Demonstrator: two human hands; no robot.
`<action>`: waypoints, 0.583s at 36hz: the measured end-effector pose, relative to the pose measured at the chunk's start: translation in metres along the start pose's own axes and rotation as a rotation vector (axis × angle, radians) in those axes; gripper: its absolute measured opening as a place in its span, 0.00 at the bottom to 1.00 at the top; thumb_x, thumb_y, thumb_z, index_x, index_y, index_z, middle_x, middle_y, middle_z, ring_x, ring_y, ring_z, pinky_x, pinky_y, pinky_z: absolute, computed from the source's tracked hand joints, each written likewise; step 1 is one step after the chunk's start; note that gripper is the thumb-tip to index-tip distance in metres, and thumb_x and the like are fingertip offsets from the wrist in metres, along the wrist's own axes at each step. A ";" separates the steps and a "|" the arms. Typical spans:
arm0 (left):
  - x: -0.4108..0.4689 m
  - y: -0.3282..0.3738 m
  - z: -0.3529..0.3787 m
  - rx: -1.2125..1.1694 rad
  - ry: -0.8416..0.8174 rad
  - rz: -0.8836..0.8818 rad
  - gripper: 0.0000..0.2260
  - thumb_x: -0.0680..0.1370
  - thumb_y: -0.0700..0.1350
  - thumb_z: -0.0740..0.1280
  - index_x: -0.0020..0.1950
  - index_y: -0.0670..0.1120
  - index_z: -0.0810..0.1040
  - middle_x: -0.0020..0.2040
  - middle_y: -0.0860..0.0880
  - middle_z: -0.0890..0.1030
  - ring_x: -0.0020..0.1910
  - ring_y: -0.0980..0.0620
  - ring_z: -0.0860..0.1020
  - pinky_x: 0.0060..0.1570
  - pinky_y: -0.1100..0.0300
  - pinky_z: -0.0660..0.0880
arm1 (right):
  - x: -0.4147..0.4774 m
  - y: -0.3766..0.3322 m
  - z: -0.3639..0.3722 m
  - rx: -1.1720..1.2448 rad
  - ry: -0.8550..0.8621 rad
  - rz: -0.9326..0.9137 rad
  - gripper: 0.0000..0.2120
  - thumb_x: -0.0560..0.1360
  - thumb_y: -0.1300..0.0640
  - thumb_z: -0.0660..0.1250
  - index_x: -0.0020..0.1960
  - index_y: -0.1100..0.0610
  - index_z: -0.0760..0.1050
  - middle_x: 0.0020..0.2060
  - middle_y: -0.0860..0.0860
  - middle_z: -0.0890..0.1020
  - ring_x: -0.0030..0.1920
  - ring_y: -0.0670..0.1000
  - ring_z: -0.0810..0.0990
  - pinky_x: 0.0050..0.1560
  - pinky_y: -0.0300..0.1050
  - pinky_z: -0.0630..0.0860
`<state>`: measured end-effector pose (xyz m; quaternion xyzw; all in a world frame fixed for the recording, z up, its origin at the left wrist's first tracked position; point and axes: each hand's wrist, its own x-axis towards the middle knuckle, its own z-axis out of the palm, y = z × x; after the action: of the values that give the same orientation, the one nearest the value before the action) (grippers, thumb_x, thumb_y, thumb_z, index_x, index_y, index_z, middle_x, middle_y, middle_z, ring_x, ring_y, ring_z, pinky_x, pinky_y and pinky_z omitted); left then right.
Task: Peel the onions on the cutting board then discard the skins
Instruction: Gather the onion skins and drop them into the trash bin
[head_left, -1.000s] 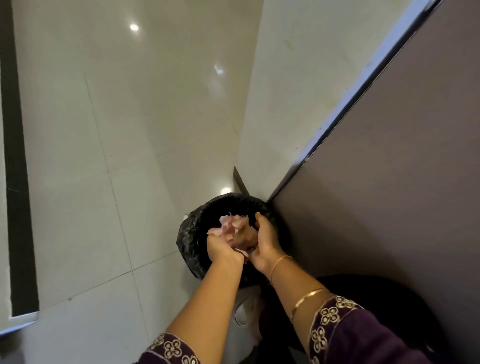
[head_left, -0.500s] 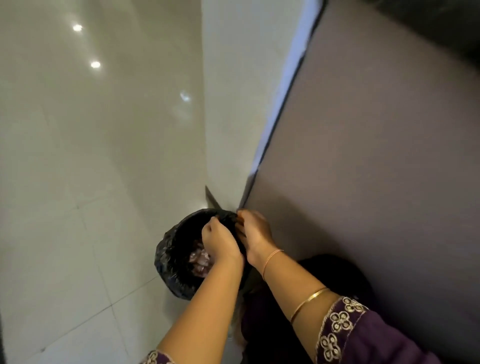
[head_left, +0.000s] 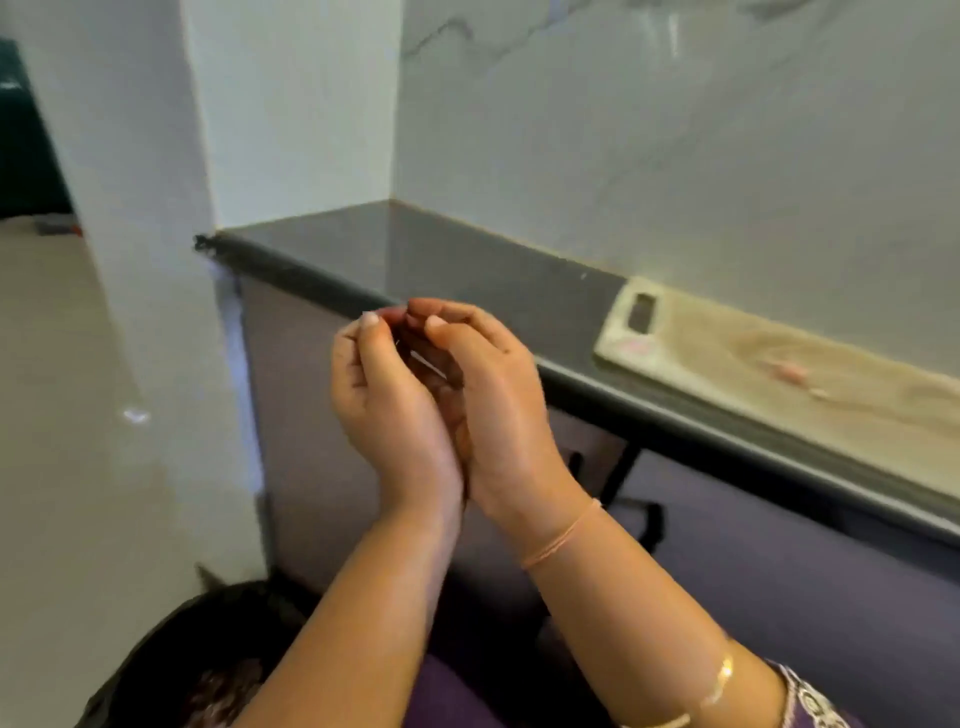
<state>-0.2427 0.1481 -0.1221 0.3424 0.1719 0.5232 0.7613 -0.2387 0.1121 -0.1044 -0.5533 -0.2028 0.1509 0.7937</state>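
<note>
Looks like a home kitchen to me: dark stone countertop (head_left: 467, 260) with cabinet fronts (head_left: 311, 415) underneath, marble-look wall (head_left: 675, 130) behind, a pale cutting board (head_left: 779, 374) on top, and what's probably a bag-lined bin (head_left: 171, 670) on the floor.

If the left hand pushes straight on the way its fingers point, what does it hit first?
Probably the front edge of the dark grey stone countertop, just beyond the left hand; depth is unclear, so it may pass above it toward the white wall.
</note>
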 end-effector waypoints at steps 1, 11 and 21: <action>-0.010 0.003 0.014 -0.027 -0.050 0.017 0.11 0.82 0.38 0.57 0.41 0.43 0.74 0.36 0.49 0.78 0.34 0.59 0.77 0.36 0.66 0.73 | -0.004 -0.015 -0.009 0.001 0.018 -0.054 0.10 0.78 0.68 0.59 0.46 0.58 0.78 0.45 0.57 0.82 0.50 0.54 0.81 0.58 0.49 0.77; -0.043 -0.025 0.117 0.524 -0.792 0.108 0.08 0.80 0.42 0.61 0.45 0.53 0.75 0.51 0.49 0.79 0.49 0.57 0.76 0.46 0.65 0.70 | 0.010 -0.127 -0.129 -0.335 0.365 -0.263 0.09 0.80 0.63 0.59 0.46 0.57 0.77 0.44 0.54 0.81 0.48 0.52 0.79 0.54 0.47 0.74; -0.041 -0.047 0.150 1.366 -1.662 0.338 0.40 0.72 0.67 0.64 0.77 0.48 0.58 0.78 0.50 0.56 0.76 0.51 0.55 0.73 0.55 0.53 | 0.018 -0.158 -0.303 -1.356 0.365 0.311 0.24 0.84 0.48 0.49 0.74 0.61 0.64 0.73 0.57 0.66 0.72 0.56 0.65 0.71 0.47 0.58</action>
<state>-0.1336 0.0493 -0.0529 0.9593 -0.1913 0.0202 0.2067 -0.0727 -0.1810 -0.0453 -0.9633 -0.0347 0.0083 0.2661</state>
